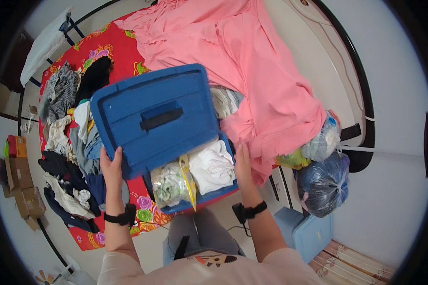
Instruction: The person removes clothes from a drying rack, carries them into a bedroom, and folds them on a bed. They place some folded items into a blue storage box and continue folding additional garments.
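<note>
A blue plastic storage-box lid (157, 121) is tilted over a blue plastic storage box (217, 192). My left hand (111, 165) grips the lid's lower left corner, thumb on its face. My right hand (243, 165) is at the box's right side, beside the pink cloth; whether it grips anything is unclear. Inside the box lie folded white cloth (212, 167) and a clear plastic bag with yellow trim (171, 185) holding pale green and white cloth. The lid hides the back of the box.
Piled clothes (71, 142) cover the left of a red floral sheet (125, 53). A large pink cloth (235, 53) spreads behind and right. Stuffed plastic bags (324, 185) hang at the right, above a light blue lidded bin (312, 231). Cardboard boxes (21, 174) stand far left.
</note>
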Tool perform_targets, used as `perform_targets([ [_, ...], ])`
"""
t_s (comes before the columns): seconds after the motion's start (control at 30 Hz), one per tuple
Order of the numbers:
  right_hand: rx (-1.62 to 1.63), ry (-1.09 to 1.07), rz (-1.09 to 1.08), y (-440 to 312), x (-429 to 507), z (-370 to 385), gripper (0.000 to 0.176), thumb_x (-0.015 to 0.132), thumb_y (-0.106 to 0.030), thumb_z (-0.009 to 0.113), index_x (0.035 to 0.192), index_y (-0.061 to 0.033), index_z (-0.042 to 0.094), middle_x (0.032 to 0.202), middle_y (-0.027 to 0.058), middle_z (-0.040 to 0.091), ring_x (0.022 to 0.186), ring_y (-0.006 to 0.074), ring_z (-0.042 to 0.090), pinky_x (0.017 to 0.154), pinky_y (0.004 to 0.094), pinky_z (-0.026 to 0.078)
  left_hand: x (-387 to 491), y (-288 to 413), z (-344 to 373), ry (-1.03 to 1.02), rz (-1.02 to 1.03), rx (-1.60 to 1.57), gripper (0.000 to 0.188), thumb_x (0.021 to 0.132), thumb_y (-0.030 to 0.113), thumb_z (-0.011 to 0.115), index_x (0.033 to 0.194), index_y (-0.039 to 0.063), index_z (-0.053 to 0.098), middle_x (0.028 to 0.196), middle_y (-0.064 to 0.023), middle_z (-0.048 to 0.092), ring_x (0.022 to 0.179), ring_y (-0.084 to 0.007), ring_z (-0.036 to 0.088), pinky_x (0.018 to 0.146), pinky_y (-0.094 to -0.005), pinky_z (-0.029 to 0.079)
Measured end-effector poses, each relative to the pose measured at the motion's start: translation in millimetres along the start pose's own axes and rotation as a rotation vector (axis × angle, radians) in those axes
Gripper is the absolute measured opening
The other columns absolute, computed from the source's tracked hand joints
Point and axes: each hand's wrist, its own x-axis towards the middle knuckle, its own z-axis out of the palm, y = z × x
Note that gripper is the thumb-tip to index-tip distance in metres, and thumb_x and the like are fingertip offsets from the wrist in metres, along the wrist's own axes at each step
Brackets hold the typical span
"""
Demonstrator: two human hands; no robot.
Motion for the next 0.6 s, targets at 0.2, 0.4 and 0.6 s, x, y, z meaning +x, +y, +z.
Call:
perform_targets([
  [0.2, -0.064, -0.062, -0.022, 13, -4, -31, 0.043, 0.101, -0.026, 0.055, 0.134, 0.0016, 0.051, 0.129, 0.0169, 0.057, 0.12, 0.0258, 0.053, 0.104, 0.0361, 0.04, -112, -66, 18, -0.13, -0.288, -0.003, 0.044, 0.095, 0.011, 0.062, 0.133, -0.003, 0.046, 0.123, -0.0135, 0.06, 0.11, -0.0193, 0.057, 0.097, -0.0327, 0.044],
  [0.4, -0.477, 0.081, 0.032, 76, -78, -56, 0.039, 0.097, -0.02, 0.061, 0.127, 0.0033, 0.054, 0.124, 0.0202, 0.059, 0.116, 0.0311, 0.056, 0.101, 0.0404, 0.041, -175, -108, 27, -0.241, -0.239, 0.777, 0.068, 0.094, 0.021, 0.062, 0.147, -0.007, 0.029, 0.137, -0.0338, 0.044, 0.134, -0.0467, 0.037, 0.112, -0.0445, 0.031],
  [0.6, -0.539, 0.077, 0.007, 116, -87, -28, 0.037, 0.102, -0.017, 0.047, 0.133, 0.0034, 0.047, 0.127, 0.0245, 0.056, 0.118, 0.0374, 0.054, 0.102, 0.0431, 0.041, -180, -138, 39, 0.038, -0.086, 0.699, 0.055, 0.1, 0.013, 0.047, 0.145, -0.012, 0.028, 0.141, -0.0361, 0.041, 0.135, -0.0472, 0.038, 0.114, -0.0447, 0.03],
])
